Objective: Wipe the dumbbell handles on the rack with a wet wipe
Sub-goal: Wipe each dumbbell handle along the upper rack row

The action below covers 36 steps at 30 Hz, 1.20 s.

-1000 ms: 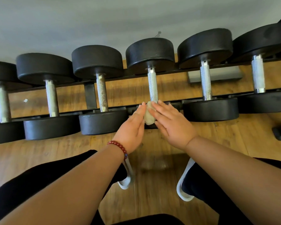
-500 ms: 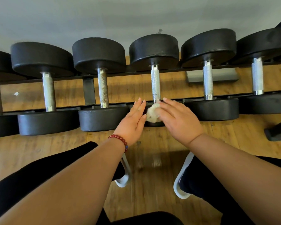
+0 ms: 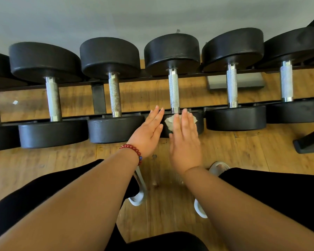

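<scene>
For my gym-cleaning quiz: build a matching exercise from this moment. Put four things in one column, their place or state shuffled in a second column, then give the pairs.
Things
1. wipe
2. left hand
3. bracelet
4. middle handle

Place or state
A. red beads round a wrist
B. uncovered, shiny metal
C. pressed under the right hand onto a black weight
D. fingers straight, holding nothing

Pairs: 1-C, 2-D, 3-A, 4-B
</scene>
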### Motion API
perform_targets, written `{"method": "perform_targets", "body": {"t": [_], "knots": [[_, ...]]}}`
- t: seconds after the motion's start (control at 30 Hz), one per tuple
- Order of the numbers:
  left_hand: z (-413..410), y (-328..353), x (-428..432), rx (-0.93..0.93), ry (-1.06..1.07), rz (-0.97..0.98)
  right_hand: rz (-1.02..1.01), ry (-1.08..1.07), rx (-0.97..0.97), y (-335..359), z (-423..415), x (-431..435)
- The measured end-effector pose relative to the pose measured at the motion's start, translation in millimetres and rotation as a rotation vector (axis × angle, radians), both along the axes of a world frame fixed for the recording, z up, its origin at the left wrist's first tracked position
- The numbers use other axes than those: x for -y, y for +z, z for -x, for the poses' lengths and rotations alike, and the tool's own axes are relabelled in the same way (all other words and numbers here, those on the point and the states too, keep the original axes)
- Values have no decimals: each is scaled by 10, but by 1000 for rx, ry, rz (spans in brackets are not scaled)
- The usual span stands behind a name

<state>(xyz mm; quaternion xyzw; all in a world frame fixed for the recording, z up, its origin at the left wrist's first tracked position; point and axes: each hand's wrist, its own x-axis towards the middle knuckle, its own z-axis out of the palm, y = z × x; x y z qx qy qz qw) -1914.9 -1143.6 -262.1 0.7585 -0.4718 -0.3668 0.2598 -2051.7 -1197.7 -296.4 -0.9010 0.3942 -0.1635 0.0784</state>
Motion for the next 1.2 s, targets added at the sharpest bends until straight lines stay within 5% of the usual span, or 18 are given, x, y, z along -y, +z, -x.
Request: {"method": "perform_targets", "body": {"t": [0.17,0.63,0.8,1.2], "knots": [[5,0,-2,-30,30,22,44,134,-52,-21,64,186],[37,-10,11,39,0,-4,-217,-101,65,113,-77,150],[98,7,-12,193,-114,13,-301,-146,86,-1,150,-137],[138,-31,30,226,-119,8,-631,-405,485,89,66,101]]}}
